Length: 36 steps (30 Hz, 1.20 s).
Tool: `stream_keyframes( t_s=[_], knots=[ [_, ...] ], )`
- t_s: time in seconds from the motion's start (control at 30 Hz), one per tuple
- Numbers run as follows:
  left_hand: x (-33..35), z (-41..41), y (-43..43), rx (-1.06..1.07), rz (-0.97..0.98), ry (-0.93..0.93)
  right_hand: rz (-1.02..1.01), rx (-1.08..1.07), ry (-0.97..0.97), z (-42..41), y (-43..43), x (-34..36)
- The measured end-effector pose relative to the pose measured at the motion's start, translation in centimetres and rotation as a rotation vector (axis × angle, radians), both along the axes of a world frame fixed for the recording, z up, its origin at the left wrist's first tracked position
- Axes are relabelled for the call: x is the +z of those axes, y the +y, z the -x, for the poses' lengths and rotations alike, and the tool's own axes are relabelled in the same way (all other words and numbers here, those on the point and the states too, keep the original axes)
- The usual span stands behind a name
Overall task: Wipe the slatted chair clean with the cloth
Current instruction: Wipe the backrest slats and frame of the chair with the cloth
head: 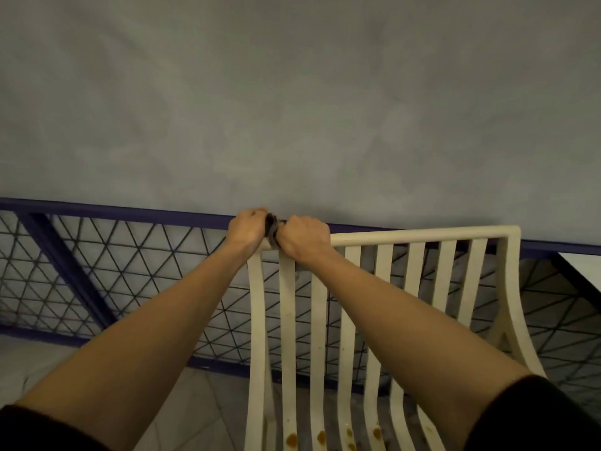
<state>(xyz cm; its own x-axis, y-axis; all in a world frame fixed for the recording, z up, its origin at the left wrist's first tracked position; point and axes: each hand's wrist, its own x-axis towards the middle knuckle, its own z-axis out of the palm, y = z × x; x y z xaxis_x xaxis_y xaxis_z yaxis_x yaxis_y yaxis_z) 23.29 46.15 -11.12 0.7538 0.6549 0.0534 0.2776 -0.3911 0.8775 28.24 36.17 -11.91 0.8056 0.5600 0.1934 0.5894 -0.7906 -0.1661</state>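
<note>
**Both hands on cloth at chair's top rail, left corner**

Grip: left hand point(245, 227) and right hand point(304, 237) are both fisted, knuckles up, close together, each clenched on the cloth point(272, 227). Only a small dark bunch of it shows between the fists. It sits on the rail point(422, 235) at the left top corner of the chair point(512, 288). Can't tell whether it wraps round the rail or just lies on top.

Handling, my read:
- Cloth: soft, light, bunches easily. Bunched like this it contacts little surface, so it should be spread flatter for the slats point(414, 288).
- Chair: cream, either moulded plastic or painted metal, can't tell which. It looks stiff, with curved slats and open gaps between them. If plastic, it's light and will likely skid or tip under a hard push on the high rail. Bracing the rail with one hand while the other wipes seems safer.
- Slats are narrow. Pinching the cloth round one slat and running along it would cover both faces.
- Brown stains point(291, 439) sit low on several slats near the seat and likely need more pressure than the rail.

Surroundings: the tiled floor point(201, 402) under the chair looks smooth, so sliding is plausible. A blue-framed mesh fence point(97, 208) stands just behind the chair back, and a plain grey wall point(292, 92) fills the view above it. The corner of a white table point(585, 265) is at right, apart from the chair. Light is dim, so fine dirt is hard to judge.
</note>
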Motion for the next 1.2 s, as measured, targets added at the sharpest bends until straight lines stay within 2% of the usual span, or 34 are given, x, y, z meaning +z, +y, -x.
stream_keyframes(
  t_s=[0.1, 0.17, 0.23, 0.3, 0.4, 0.43, 0.5, 0.57, 0.6, 0.67, 0.73, 0.8, 0.83, 0.9, 0.97, 1.0, 1.07, 1.1, 1.13, 1.2],
  knots=[
    [-0.7, -1.0, 0.0, 0.016, 0.034, -0.038, 0.021, 0.134, -0.252, 0.4, -0.7, -1.3],
    [-1.5, -1.3, -0.4, 0.039, 0.020, -0.042, -0.123, 0.266, -0.328, 0.2, -2.4, -2.6],
    [-2.1, -1.6, -0.7, 0.074, -0.018, -0.057, -0.219, 0.398, -0.229, -0.1, -5.1, -3.9],
    [-2.5, -2.0, -0.7, 0.081, -0.012, -0.057, -0.343, 0.433, -0.026, -0.5, -6.8, -3.5],
    [-2.1, -2.3, 0.0, -0.024, 0.056, -0.055, -0.610, 0.221, 0.408, -0.6, -4.9, 0.3],
    [-1.7, -2.3, 0.2, -0.069, 0.073, -0.063, -0.578, 0.166, 0.445, -0.8, -3.5, 1.3],
    [-1.1, -2.4, 0.5, -0.107, 0.047, -0.094, -0.354, 0.068, 0.337, -0.8, -0.7, 1.6],
    [-1.0, -2.8, 0.4, -0.083, -0.015, -0.131, -0.099, 0.025, 0.068, -0.4, 0.7, 0.3],
    [-1.2, -3.1, 0.1, -0.072, -0.066, -0.138, -0.041, 0.055, -0.060, -0.3, 0.4, -0.6],
    [-1.9, -3.0, -0.5, -0.054, -0.239, -0.101, -0.087, 0.170, -0.240, -0.3, -1.6, -2.0],
    [-3.1, -2.5, -1.3, -0.020, -0.538, -0.036, -0.095, 0.209, -0.385, -1.1, -3.9, -2.8],
    [-4.2, -1.9, -2.1, 0.028, -0.846, -0.036, 0.017, 0.133, -0.375, -2.7, -4.6, -2.6],
    [-4.5, -1.7, -2.4, 0.054, -0.935, -0.042, 0.051, 0.067, -0.270, -3.5, -4.1, -2.2],
    [-4.8, -1.8, -2.6, 0.096, -0.988, -0.057, 0.024, -0.009, 0.033, -4.2, -2.6, -0.7],
    [-5.2, -2.2, -2.6, 0.111, -1.007, -0.064, -0.021, -0.051, 0.114, -4.3, -2.0, -0.3],
    [-5.3, -2.3, -2.5, 0.120, -1.022, -0.064, -0.024, -0.042, 0.017, -3.9, -2.3, -0.8],
    [-5.6, -2.2, -2.4, 0.127, -1.043, -0.077, -0.102, 0.081, -0.392, -2.5, -3.7, -3.1],
    [-5.6, -2.2, -2.5, 0.120, -1.048, -0.087, -0.154, 0.135, -0.510, -1.6, -4.8, -4.0],
    [-5.7, -2.3, -2.6, 0.115, -1.052, -0.098, -0.177, 0.166, -0.554, -1.3, -5.6, -4.4],
    [-5.7, -2.4, -2.7, 0.113, -1.038, -0.112, -0.057, 0.161, -0.472, -2.2, -5.2, -3.4]
  ],
)
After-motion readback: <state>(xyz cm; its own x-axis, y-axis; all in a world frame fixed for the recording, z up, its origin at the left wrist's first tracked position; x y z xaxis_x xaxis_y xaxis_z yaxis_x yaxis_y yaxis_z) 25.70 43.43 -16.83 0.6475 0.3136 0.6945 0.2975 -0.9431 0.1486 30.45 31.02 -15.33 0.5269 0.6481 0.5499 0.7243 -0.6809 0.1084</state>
